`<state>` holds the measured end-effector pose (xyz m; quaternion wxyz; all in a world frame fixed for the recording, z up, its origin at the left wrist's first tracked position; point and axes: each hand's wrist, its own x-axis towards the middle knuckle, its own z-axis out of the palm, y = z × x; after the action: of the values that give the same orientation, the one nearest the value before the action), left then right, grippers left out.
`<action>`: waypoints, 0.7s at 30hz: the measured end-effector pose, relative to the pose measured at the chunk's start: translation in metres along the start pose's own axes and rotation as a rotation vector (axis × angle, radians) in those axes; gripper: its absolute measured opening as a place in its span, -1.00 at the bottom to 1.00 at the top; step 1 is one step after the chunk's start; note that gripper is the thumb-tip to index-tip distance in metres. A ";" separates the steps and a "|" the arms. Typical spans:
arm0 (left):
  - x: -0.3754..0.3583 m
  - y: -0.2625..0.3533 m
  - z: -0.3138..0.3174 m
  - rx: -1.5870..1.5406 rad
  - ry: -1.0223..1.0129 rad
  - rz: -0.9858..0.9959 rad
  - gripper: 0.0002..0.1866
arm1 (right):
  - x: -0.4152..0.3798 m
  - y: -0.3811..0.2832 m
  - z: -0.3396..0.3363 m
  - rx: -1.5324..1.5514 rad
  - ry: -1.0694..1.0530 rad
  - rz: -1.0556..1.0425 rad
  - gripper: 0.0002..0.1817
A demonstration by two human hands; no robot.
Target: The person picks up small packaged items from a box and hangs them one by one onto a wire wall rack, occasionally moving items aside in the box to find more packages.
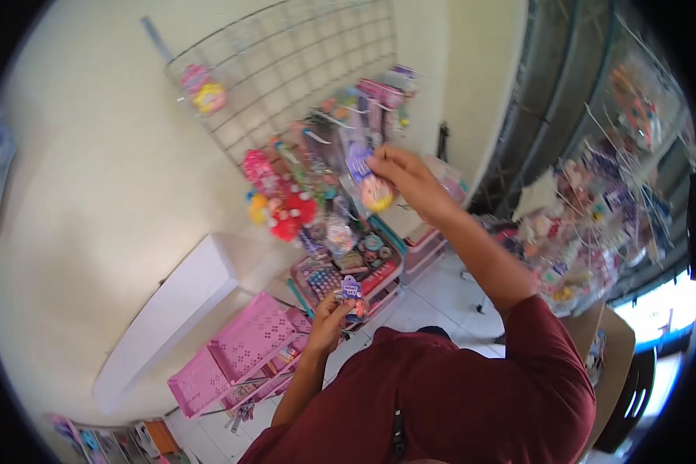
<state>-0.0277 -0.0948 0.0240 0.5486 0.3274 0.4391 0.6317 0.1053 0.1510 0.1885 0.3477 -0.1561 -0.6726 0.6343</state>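
Note:
My right hand [410,182] is raised in front of the wire rack [286,46] on the wall. Its fingers pinch a purple-carded packet [359,161] with a round pink and yellow item below the card. Lower down, near my body, my left hand [329,325] grips a second purple-carded packet [352,289] with something reddish in it. Behind the raised packet, several bagged accessories hang from hooks on the rack, among them a red fluffy bundle [292,215] and a pink packet [381,93]. A pink and yellow packet [209,97] hangs apart at the rack's left edge.
Below the rack stands a tray [400,246] of small goods. A pink tiered basket shelf [247,332] is at the lower left, beside a white wall-mounted panel [170,317]. Bagged goods [588,224] hang at the right. A chair [642,398] stands behind at the lower right.

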 end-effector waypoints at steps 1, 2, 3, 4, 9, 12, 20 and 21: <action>-0.005 0.001 -0.008 -0.122 0.029 0.056 -0.82 | 0.020 -0.026 0.018 -0.039 -0.045 -0.021 -0.80; -0.010 0.005 -0.013 -0.207 0.179 -0.003 -0.85 | 0.044 -0.044 0.036 -0.087 -0.055 -0.172 -0.75; -0.016 0.009 -0.016 -0.209 0.195 0.022 -0.85 | 0.064 -0.062 0.055 -0.131 -0.060 -0.327 -0.71; -0.021 0.012 -0.019 -0.263 0.225 0.015 -0.85 | 0.081 -0.081 0.071 -0.104 -0.083 -0.356 -0.70; -0.034 0.006 -0.036 -0.342 0.284 0.014 -0.84 | 0.154 -0.122 0.123 -0.067 -0.110 -0.542 -0.68; -0.035 0.000 -0.038 -0.359 0.326 0.042 -0.87 | 0.170 -0.122 0.134 -0.064 -0.138 -0.604 -0.68; -0.022 -0.001 -0.036 -0.361 0.365 0.045 -0.88 | 0.198 -0.098 0.136 -0.256 -0.096 -0.547 -0.65; -0.021 0.000 -0.034 -0.361 0.358 0.046 -0.87 | 0.207 -0.093 0.138 -0.259 -0.097 -0.547 -0.65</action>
<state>-0.0547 -0.1217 0.0114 0.4972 0.1171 0.4017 0.7600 -0.1116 0.1694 0.3405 0.4503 0.0183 -0.7807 0.4329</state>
